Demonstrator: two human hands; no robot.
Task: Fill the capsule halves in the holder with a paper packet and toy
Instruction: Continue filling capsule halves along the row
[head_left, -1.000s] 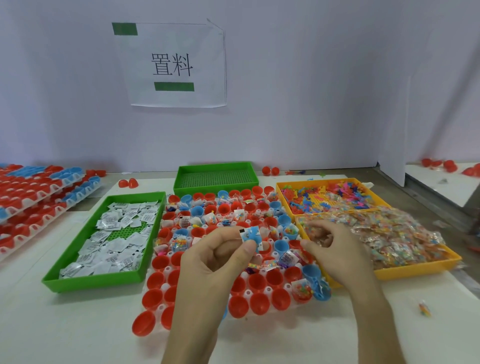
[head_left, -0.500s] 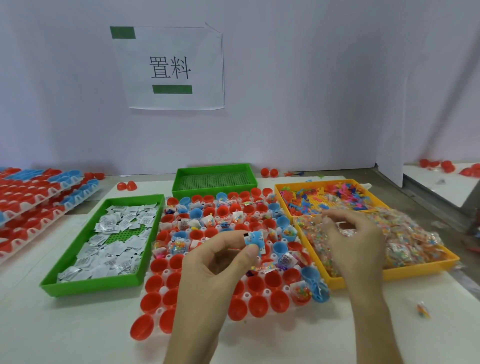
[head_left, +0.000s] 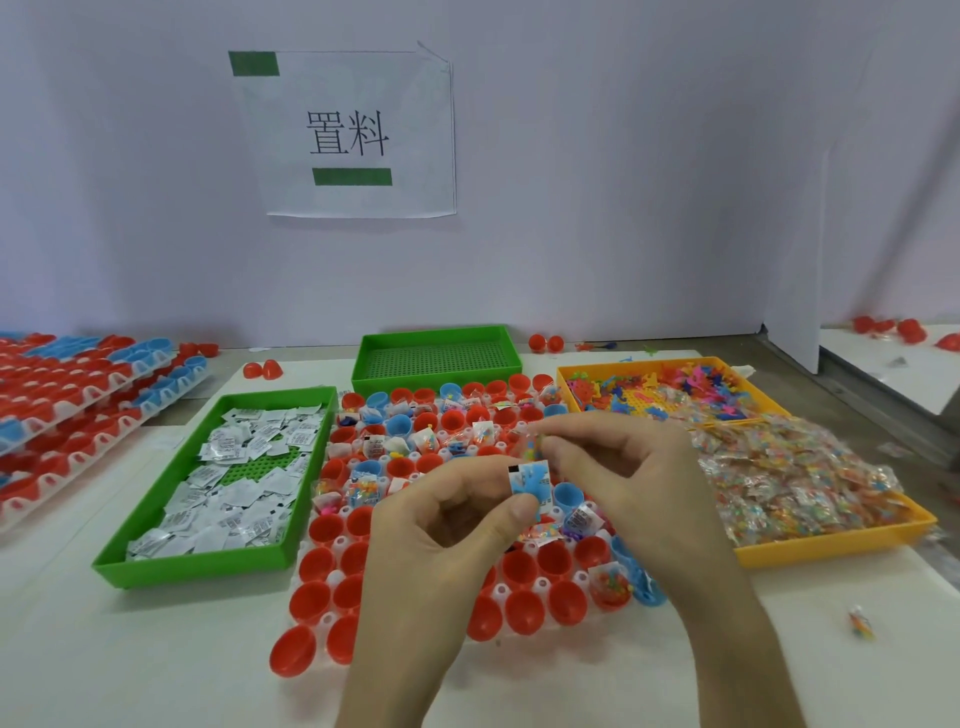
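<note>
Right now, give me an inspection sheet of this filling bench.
Surface: white table, mostly covered by trays.
Job's things: capsule holder, far rows filled, near red capsule halves unfilled; paper packets in green tray; toy bags in yellow tray.
Clutter: stray toy bag on table right; loose red halves at back.
Grippers: left hand pinches paper packet with blue toy; right hand pinches small toy bag.
Cables: nothing seen.
Surroundings: wall sign; stacked holders left.

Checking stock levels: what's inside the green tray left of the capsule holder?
The green tray holds a loose pile of overlapping white paper packets. A bare patch of its perforated floor shows mid-tray. Anything beneath the pile is covered.
</note>
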